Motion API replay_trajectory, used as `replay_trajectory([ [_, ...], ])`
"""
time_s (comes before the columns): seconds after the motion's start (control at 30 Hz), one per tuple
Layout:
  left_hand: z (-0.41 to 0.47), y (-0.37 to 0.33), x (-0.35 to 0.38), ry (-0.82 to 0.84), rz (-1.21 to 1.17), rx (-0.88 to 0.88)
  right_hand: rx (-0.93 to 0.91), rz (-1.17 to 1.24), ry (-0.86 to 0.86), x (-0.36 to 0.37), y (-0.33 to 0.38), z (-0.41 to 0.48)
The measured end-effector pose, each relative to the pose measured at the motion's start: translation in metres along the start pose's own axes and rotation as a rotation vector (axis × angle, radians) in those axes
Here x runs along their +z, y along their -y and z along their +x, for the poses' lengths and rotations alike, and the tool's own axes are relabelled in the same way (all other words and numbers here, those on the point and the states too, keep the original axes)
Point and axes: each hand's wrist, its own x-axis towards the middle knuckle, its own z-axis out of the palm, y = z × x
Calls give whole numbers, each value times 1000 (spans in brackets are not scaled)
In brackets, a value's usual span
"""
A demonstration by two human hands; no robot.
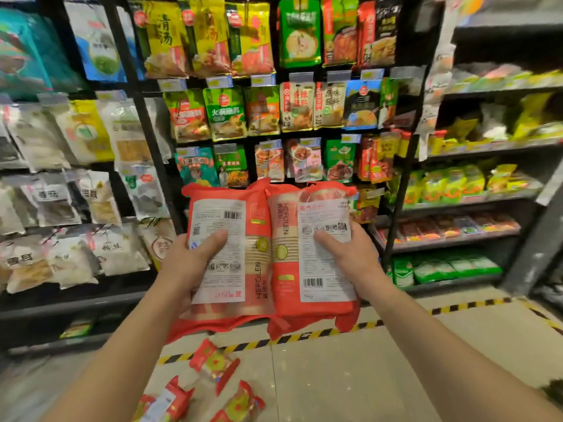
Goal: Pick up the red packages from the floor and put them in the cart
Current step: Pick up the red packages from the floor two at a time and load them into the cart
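Observation:
I hold two red packages side by side at chest height in front of the shelves. My left hand [185,263] grips the left red package [231,257], thumb pressed on its white label. My right hand [350,257] grips the right red package [307,254] the same way. Both packages show their back labels with barcodes. Several more red packages [213,360] lie on the tiled floor below, near the bottom edge of the view. No cart is in view.
Black store shelving [143,123] full of hanging food packets stands straight ahead and to the left. More shelves [457,205] with packets run along the right. A yellow-and-black striped tape line [304,335] crosses the pale floor in front of the shelves.

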Motion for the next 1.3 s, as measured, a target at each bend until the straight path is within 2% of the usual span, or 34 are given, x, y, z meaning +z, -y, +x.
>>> replay_trajectory([
  [0.2, 1, -7, 105, 225, 19, 15, 42, 23, -201, -102, -6, -32],
  [0.43, -21, -5, 262, 495, 38, -5, 78, 1, -488, -240, -30, -69],
  [0.7, -85, 15, 456, 713, 89, -49, 129, -3, -733, -412, -72, -136],
  [0.87, -155, 46, 580, 877, 157, -62, 198, -14, -926, -510, -98, -211],
  [0.97, -191, 65, 633, 999, 178, -69, 213, -53, -1013, -546, -111, -253],
  [1.1, -238, 92, 706, 1181, 218, -130, 285, 0, -1221, -588, -131, -305],
  [1.3, -292, 140, 795, 1428, 286, -155, 377, 13, -1489, -617, -158, -368],
])
